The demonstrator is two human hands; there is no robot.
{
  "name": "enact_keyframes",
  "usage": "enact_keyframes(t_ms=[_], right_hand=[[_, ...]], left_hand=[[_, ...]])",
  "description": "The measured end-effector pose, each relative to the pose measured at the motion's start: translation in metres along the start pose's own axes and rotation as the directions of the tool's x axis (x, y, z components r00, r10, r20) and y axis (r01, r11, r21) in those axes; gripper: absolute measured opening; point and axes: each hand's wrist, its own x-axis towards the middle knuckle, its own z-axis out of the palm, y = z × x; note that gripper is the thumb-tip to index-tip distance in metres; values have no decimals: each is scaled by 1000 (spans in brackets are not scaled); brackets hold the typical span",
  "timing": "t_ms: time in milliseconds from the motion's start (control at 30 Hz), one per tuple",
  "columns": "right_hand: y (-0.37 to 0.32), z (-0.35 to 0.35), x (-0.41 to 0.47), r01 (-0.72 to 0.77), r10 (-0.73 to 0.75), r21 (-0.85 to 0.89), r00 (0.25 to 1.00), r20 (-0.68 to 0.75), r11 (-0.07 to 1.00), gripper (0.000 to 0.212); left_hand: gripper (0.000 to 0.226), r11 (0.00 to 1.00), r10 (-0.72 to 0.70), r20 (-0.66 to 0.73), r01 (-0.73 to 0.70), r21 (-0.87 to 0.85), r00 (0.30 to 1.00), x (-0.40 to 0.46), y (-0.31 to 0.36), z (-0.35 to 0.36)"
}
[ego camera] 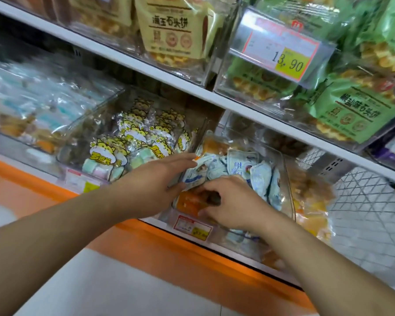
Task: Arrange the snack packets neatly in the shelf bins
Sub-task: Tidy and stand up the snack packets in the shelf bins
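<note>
A clear plastic bin (289,179) on the lower shelf holds several small white-and-blue snack packets (240,166) over orange-filled ones. My left hand (160,179) reaches in from the left, fingers stretched along the bin's left wall and thumb against a white-and-blue packet (193,179). My right hand (230,201) hovers over the bin's front, fingers curled down onto an orange packet (187,205) near the front wall. What the right fingertips pinch is hidden.
Left of it a bin of yellow cartoon-cat packets (132,142), then a blurred bin of pale blue packets (39,103). Upper shelf bins carry yellow (169,30) and green (356,110) biscuit bags and a 13.90 price tag (281,51). Wire mesh (369,201) at right, orange shelf base (169,252) below.
</note>
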Motion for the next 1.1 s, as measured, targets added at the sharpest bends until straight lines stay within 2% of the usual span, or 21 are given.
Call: enact_keyframes(t_ms=[100,233,433,533,633,700,767,833,1000,1100], right_hand=[[-3,5,5,-83,82,148,997,13,986,29],[-1,14,9,-126,131,133,991,-31,983,5],[-3,20,-3,-61,71,52,975,-209,997,17],[1,5,-14,-36,130,251,920,-370,967,20],[-1,-19,-30,17,240,491,857,-455,871,17],[-1,-30,-39,93,288,607,817,-500,789,17],[0,-37,-48,137,311,669,805,-504,730,13],[2,-43,-59,148,295,676,818,-494,722,10],[15,-59,-102,110,187,620,900,-394,777,24],[33,-59,-131,77,218,597,887,-407,799,26]], left_hand=[[52,1000,13,3,-13,0,1000,1,-2,3],[50,999,24,-17,-24,-25,1000,0,-5,4],[50,999,13,-34,-15,-38,999,-2,-2,4],[50,997,-14,-41,11,-76,999,-2,8,0],[60,980,-21,-50,11,-199,999,-2,25,-8],[49,956,-24,-47,9,-292,999,-1,38,-9],[27,940,-30,-64,7,-340,997,0,51,-7],[14,928,-49,-101,8,-373,994,3,64,-6],[8,834,-24,-128,-51,-550,991,3,102,-3],[14,824,36,-77,-73,-562,996,12,129,20]])
